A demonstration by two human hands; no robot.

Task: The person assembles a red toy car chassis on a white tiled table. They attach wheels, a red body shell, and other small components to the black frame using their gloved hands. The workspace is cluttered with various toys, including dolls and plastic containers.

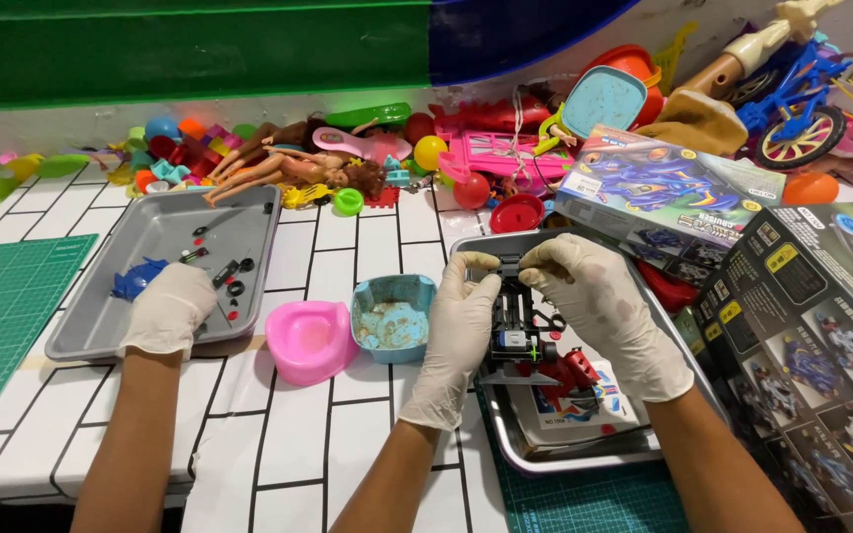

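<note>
Both gloved hands grip a small black toy car (520, 331) body, held upright just above the metal tray (545, 462) on the right side of the table (338, 444). The left hand (456, 331) clamps its left side, with fingers closed over the top end. The right hand (599, 311) closes on the top and right side, its fingers curled down onto the frame.

To handle this well, I judge that 1 hand should steady the body while the other works with the fingertips only. The gloves dull the touch, so pressure should be light and even. Holding the car low over the tray means any loose piece would fall inside the rim and not roll away.

In the tray under the car lie a red part (575, 373) and a printed leaflet (570, 410). A pink potty (310, 341) and a worn blue cup (392, 316) stand just left of the tray.

Further left, a third gloved hand (165, 308), which seems to be another person's, rests in a second grey tray (155, 232) of small black parts beside a blue piece (135, 279).

2 printed boxes crowd the right side: a flat box (659, 192) behind the tray and a dark box (812, 326) right beside it. That leaves the right elbow little room. Dolls (283, 168) and mixed plastic toys are piled along the wall, well apart from the work.
</note>
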